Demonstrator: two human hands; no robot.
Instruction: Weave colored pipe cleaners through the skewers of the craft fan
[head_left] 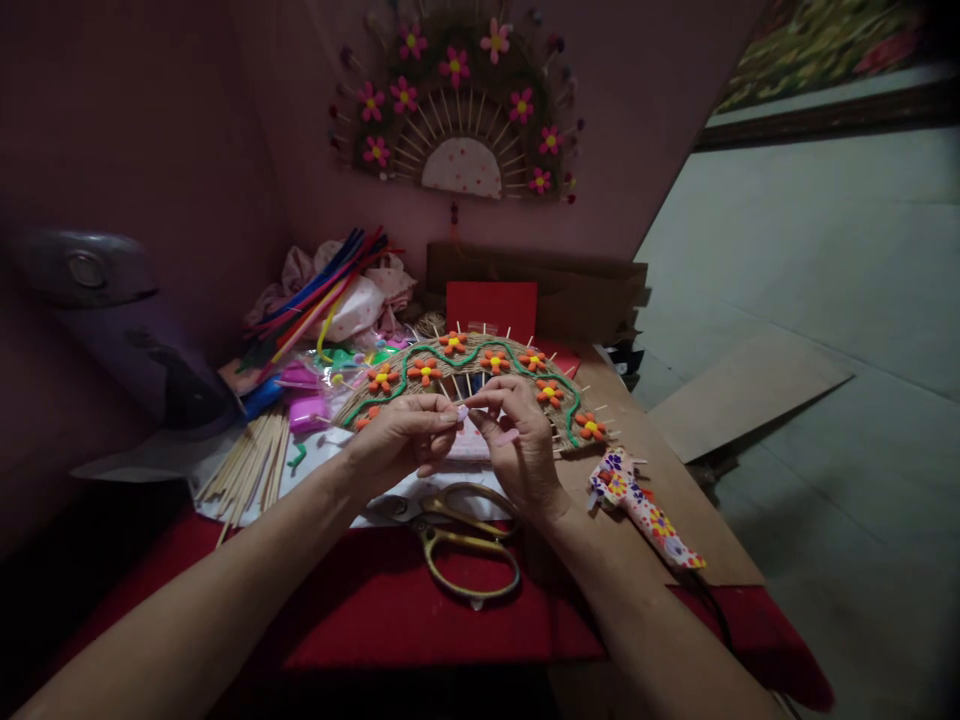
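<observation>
My left hand is closed, with thumb and forefinger pinching a tiny pale pink piece that looks like modelling clay. The fingertips of my right hand meet at the same piece. A longer pale pink strip lies held against the right hand's fingers. Just behind both hands rests a twine-woven fan on thin sticks, decorated with orange flowers and a wavy green strip; my hands cover part of it. Below them, scissors with gold-coloured handles lie on the table.
Wooden skewers and pink clay packs lie left, below colourful pipe cleaners. A flower-patterned glue gun sits right on cardboard. A red cloth covers the table. Another flowered fan hangs on the wall.
</observation>
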